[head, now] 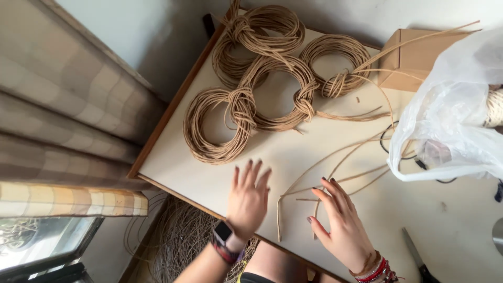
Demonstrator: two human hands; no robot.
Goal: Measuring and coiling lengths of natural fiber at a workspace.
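Two hands are open and hold nothing. The long thin reed strips (335,167) lie slanting on the desk (293,147), just beyond the right hand (340,225), nearer it than the left hand (247,202).

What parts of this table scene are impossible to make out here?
- Head view: contents of the plastic bag, veiled by its cloudy film and cut by the right edge.
- Scissors: handles cut by the bottom edge.
- Woven tangle below: partly hidden by the table and left hand.
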